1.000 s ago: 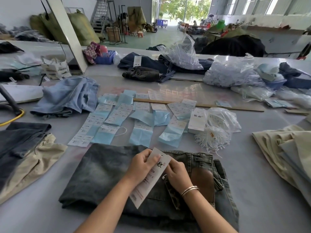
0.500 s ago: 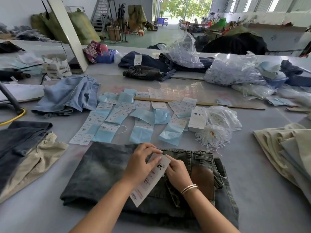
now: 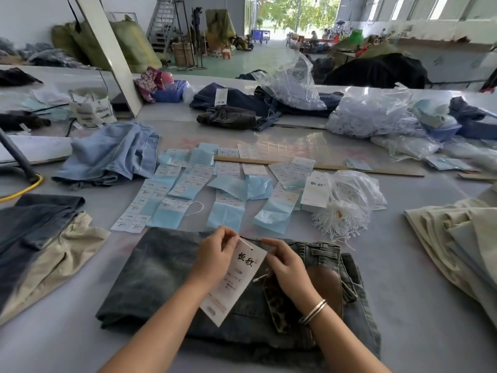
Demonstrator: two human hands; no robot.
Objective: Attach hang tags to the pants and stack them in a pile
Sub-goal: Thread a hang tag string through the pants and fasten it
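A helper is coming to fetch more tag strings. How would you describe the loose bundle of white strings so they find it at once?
Start at the dark grey jeans under the person's hands, then look beyond their right end. The string bundle lies there, spilling from a clear plastic bag. Unlike the flat blue and white tags alongside, it is a frayed white tuft.

pants: we see faded grey-black denim pants (image 3: 166,275) lying folded flat on the table, waistband to the right, a brown patch near the waistband
hang tag: a white card hang tag (image 3: 236,281) with black characters and small print, tilted, lying over the pants, its top end raised
tag string: a thin white string (image 3: 246,243) runs through the tag's top
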